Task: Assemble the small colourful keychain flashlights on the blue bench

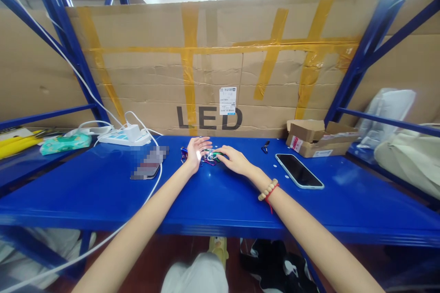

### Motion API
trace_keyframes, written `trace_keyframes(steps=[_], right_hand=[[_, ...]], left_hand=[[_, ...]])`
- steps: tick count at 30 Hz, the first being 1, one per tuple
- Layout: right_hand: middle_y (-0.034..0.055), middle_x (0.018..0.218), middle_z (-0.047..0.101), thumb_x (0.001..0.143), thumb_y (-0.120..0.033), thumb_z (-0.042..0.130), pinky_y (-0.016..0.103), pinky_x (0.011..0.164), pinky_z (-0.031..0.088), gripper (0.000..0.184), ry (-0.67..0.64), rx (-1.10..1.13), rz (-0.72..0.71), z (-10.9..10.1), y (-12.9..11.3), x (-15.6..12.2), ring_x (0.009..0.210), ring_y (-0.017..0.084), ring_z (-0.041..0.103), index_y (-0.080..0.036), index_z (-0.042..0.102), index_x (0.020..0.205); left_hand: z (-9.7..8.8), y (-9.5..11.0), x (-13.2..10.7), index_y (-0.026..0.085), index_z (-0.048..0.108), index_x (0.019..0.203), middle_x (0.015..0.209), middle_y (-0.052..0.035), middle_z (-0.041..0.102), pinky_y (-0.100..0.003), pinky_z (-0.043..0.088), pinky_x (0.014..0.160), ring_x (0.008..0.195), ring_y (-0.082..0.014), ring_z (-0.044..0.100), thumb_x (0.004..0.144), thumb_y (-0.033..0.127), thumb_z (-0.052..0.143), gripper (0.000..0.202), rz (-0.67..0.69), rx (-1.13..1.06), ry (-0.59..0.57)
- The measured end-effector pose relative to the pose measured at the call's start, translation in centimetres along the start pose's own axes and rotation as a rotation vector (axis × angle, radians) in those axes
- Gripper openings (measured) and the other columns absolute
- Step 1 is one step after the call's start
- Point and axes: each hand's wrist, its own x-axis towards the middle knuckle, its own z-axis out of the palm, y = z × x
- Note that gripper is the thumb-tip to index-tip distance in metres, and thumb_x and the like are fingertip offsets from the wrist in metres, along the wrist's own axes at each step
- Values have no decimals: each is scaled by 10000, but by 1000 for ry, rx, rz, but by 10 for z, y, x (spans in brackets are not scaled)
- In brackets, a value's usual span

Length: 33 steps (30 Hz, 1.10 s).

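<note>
My right hand (235, 160) pinches a small green keychain light (216, 154) between thumb and fingers, a little above the table. A bright white spot falls on the palm of my left hand (196, 152), which is held up sideways with its fingers stretched and nothing in it. Between and behind the hands lies a small heap of coloured carabiner keychains (209, 161), purple, blue and red, partly hidden by the fingers. Apart from the heap, a black carabiner keychain (265, 147) lies to the right.
A phone (299, 170) lies on the blue table (206, 206) at right, near an opened cardboard box (319, 139). To the left are a blurred-out phone (150, 163), a white power strip (120, 137) and a trailing white cable. A large cardboard sheet (213, 73) stands behind.
</note>
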Motion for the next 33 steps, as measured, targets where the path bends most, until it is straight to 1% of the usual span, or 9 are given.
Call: trace_keyframes(steps=[6,12,18,22,26,29,33], right_hand=[[52,1014,626,908,-232,396,313,843,430,246,23,-56,14,-3,-3,2,947,171,546,-207,594,1052],[41,1026,631,922,-235,368,291,842,425,251,28,-40,13,-3,-2,2,961,157,556,-213,589,1038],[51,1035,608,931,-258,344,296,861,419,273,20,-30,6,-3,-1,-1,972,157,549,-206,564,1083],[52,1016,587,943,-262,290,290,861,419,309,16,-26,-27,-2,1,-2,959,151,545,-208,545,1108],[60,1003,591,942,-248,284,295,844,431,313,14,-34,-32,-1,2,-1,935,157,552,-198,554,1092],[62,1049,600,937,-232,297,310,867,426,307,38,-45,-15,0,3,0,981,168,546,-205,567,1082],[58,1095,601,925,-192,316,323,890,417,314,30,-53,-5,-1,3,1,1035,176,525,-214,572,1106]], left_hand=[[1,1,-1,120,636,794,759,-91,662,-241,419,576,692,-175,611,703,370,387,364,-24,-9,4],[1,1,-2,124,635,803,759,-89,657,-260,434,611,714,-186,608,702,379,382,372,-19,29,6],[1,0,0,122,634,802,747,-88,654,-254,433,590,702,-181,605,703,377,382,372,-17,32,19],[1,-1,0,121,637,792,737,-82,655,-243,432,579,685,-170,602,722,366,378,364,-30,11,18],[1,-1,0,120,639,788,743,-80,654,-238,429,574,674,-161,595,725,370,378,367,-31,11,11],[0,-1,0,120,638,792,748,-82,655,-249,434,595,685,-168,597,721,376,387,366,-34,11,11],[0,1,1,119,633,783,732,-83,653,-254,429,590,676,-174,598,717,374,389,359,-49,6,13]])
